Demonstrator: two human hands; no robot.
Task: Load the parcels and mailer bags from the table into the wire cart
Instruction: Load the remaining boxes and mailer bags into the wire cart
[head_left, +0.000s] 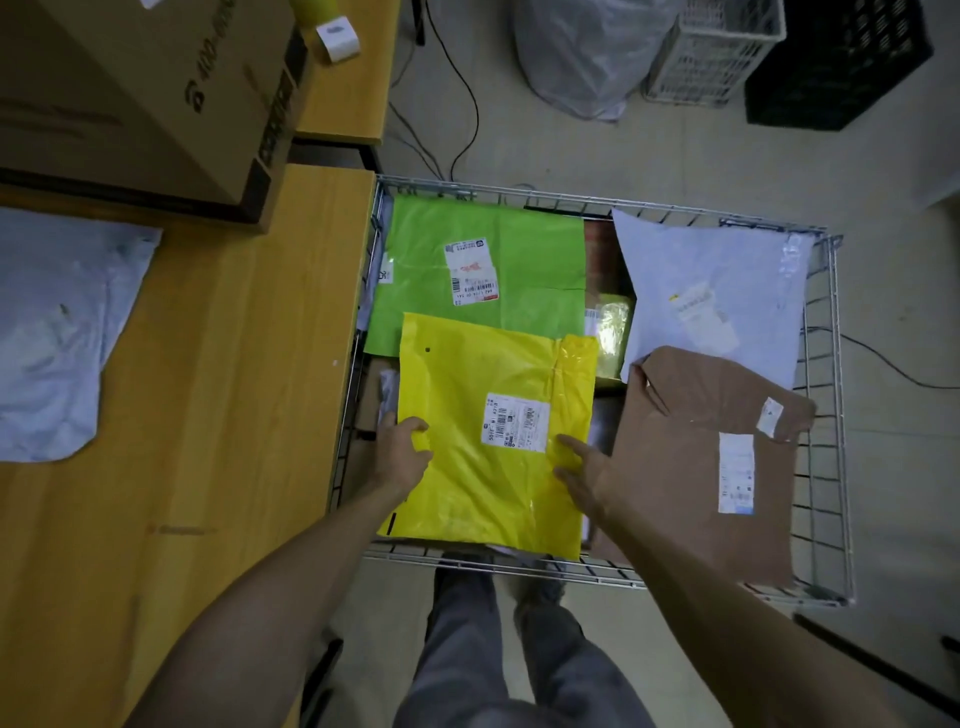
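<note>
yellow mailer (467, 374) w/ label "501e": left hand (402, 454) pinches edge, right hand (584, 480) fingers (571, 446) flat.

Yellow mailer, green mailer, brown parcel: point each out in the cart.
yellow mailer (514, 364), head view, bare plastic, upper half.
green mailer (540, 249), head view, bare plastic, right half.
brown parcel (675, 457), head view, bare paper, left half.

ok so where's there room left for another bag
The cart is crowded: green bag, yellow bag, white bag and brown parcel cover nearly all. Only a narrow gap between green and white bags. The table has bare wood between its pale bag and the cart.
</note>
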